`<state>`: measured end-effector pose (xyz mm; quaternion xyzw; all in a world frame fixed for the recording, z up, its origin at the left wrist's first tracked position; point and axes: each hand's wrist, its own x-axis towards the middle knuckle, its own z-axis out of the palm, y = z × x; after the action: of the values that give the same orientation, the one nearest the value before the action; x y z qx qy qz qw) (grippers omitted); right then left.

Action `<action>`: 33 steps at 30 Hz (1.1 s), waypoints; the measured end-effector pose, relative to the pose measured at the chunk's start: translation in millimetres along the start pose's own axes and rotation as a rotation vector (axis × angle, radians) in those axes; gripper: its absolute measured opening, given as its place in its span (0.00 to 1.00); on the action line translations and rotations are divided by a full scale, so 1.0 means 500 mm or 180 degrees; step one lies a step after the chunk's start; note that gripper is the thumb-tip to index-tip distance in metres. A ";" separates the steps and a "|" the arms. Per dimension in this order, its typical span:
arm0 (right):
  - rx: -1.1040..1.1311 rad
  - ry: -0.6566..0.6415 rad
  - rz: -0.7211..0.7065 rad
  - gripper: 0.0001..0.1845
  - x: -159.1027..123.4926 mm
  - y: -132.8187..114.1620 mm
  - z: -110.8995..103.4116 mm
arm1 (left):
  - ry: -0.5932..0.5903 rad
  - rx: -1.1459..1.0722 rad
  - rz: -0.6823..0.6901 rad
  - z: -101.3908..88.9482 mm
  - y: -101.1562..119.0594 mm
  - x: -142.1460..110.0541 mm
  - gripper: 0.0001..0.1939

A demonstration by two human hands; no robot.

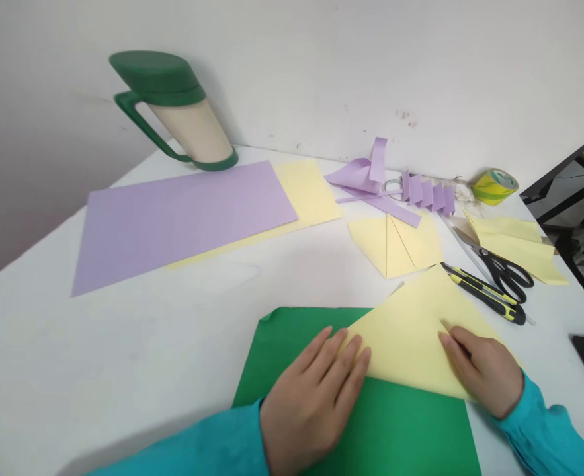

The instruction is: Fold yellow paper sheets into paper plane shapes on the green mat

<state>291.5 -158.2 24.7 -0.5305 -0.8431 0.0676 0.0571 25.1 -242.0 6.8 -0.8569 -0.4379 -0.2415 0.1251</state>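
Observation:
A pale yellow sheet of paper (411,324), folded at its edges, lies partly over a green sheet (401,423) on the white table. My left hand (316,390) rests flat with fingers stretched out, its tips on the yellow sheet's left edge and the palm over the green sheet. At the right, my right hand (485,367) is closed, thumb and forefinger pinched on a small raised bit of the yellow paper. Just beyond the sheet are a black and yellow utility knife (485,294) and black-handled scissors (500,264).
A purple sheet (182,221) overlaps a yellow one (311,192) at the back left, near a green-lidded jug (187,119). Folded yellow paper (391,244), purple strips (401,208), a pleated purple strip (428,192) and a tape roll (495,185) lie along the back.

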 end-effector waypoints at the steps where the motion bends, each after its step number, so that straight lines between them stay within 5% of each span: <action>1: 0.0023 0.0078 0.0013 0.23 0.001 -0.002 0.001 | 0.0017 0.0051 0.0080 -0.003 -0.014 0.006 0.17; 9: 0.0078 0.0507 0.0064 0.23 0.012 -0.010 0.003 | 0.0203 0.0560 0.0284 -0.003 -0.081 0.035 0.13; 19: 0.0232 0.0067 0.0302 0.26 0.009 -0.012 0.004 | -0.0263 0.0213 0.0104 0.004 0.014 0.009 0.18; 24: 0.0393 -0.0095 0.0329 0.25 0.005 -0.012 -0.001 | -0.0412 0.0220 0.0028 0.007 0.012 0.006 0.20; 30: 0.1121 -0.0987 0.0154 0.25 0.014 0.021 -0.020 | -0.0580 0.0260 -0.0019 0.007 0.012 0.003 0.22; 33: 0.1153 -0.1121 0.0102 0.25 0.019 0.031 -0.022 | -0.0619 0.0254 -0.0040 0.008 0.015 0.001 0.22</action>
<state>303.1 -142.3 33.2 -0.5049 -0.8057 0.3098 0.0024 32.8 -244.4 3.5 -0.8678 -0.4627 -0.1404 0.1145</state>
